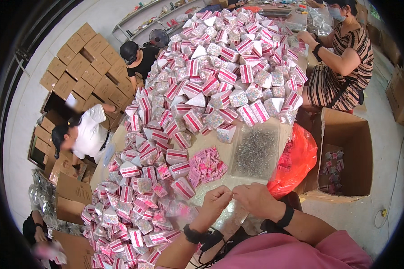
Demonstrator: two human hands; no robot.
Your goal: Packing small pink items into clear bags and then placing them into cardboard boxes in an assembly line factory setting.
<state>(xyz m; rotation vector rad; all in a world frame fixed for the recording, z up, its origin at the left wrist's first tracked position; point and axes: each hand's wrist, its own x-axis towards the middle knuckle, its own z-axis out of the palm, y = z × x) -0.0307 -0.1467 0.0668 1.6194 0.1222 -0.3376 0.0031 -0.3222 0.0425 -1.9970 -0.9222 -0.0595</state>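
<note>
Pink shirt (285, 252), cropped; left hand (215, 204) and right hand (256, 200), each grip pinched together, contents indistinct.

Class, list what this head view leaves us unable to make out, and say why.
In the head view:
Left hand and right hand: anything pinched there is hidden by the fingers.
Metal pieces in the clear tray: too small to tell their exact shape.
Red bag: deeper contents hidden by its own plastic.
Lower-left cardboard box: cut off by the bottom edge.
</note>
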